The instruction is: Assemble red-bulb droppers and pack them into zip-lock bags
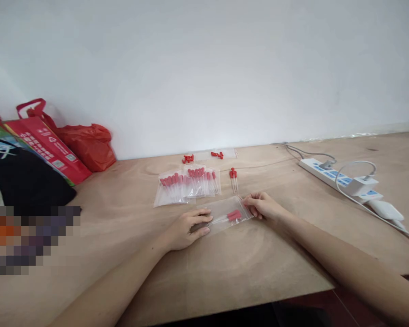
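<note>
A clear plastic bag (221, 211) lies flat between my hands, with red-tipped white sticks (234, 215) inside. My left hand (188, 228) rests on its left end, fingers apart. At the bag's right end, my right hand (261, 205) pinches the edge between thumb and fingers. Behind it, several filled bags (187, 184) overlap, each holding red-tipped sticks. A few loose red-tipped sticks (233, 180) lie to their right. Farther back are small red pieces (188, 159), more of them (217, 155) on another clear bag (229, 153).
A white power strip (315, 169) with plugs and cables (368, 209) runs along the right. Red bags (88, 145) and a black bag (27, 181) stand at the left against the wall. The wooden table's (231, 281) front edge is near my forearms.
</note>
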{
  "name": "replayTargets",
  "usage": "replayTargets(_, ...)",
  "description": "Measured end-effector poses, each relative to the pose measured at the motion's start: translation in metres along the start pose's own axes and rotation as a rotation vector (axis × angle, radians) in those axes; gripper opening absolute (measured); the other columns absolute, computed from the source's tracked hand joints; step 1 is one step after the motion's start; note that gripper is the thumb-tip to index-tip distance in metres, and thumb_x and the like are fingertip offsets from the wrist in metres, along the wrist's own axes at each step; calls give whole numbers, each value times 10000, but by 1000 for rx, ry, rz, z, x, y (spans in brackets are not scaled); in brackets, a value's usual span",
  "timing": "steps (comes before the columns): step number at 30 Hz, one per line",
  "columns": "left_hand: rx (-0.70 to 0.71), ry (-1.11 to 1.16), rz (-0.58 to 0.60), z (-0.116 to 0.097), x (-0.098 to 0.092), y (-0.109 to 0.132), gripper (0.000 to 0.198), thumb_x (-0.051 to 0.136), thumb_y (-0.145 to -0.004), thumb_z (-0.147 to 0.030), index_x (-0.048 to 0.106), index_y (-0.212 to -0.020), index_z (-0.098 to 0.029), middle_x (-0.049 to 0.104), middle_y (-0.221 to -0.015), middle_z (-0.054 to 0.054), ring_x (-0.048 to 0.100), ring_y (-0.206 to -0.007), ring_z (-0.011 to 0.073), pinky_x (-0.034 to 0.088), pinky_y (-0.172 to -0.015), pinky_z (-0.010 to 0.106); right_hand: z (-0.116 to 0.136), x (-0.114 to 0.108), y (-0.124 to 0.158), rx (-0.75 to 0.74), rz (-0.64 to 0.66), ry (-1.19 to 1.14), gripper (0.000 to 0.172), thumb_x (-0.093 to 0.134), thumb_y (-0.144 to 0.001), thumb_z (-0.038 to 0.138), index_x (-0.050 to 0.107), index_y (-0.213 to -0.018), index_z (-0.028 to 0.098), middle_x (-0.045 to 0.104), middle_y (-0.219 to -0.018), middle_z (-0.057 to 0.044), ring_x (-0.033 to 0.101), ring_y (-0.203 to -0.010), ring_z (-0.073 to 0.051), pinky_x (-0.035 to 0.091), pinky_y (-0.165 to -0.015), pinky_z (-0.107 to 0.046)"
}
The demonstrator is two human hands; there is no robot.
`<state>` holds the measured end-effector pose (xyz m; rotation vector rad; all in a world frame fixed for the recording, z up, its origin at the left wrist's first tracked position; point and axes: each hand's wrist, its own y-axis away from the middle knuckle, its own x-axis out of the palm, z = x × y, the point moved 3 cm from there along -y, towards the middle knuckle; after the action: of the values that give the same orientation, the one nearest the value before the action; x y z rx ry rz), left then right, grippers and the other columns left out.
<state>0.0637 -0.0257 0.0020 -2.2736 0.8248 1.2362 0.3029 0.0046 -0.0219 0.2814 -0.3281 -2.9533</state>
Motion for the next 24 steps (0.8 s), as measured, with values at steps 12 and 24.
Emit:
replayTargets(12,8,18,-1,0,-1,1,338,482,-812,-329,530,-1134,-239,469,-1265,45,431,-1159,192,353,-971,373,20,-26,-97,44,-423,281,230,583,-683,387,527,-659,165,413,-350,54,344,-289,-68,232,-302,-187)
replayTargets(24,27,11,-2,3,1,1,338,469,-822,-325,520,-1143,-231,469,-1261,49,426,-1162,180,355,-974,356,24,-25,-137,121,-426,228,193,626,-598,212,464,-500,175,349,-292,53,342,-260,-79,224,-285,-200)
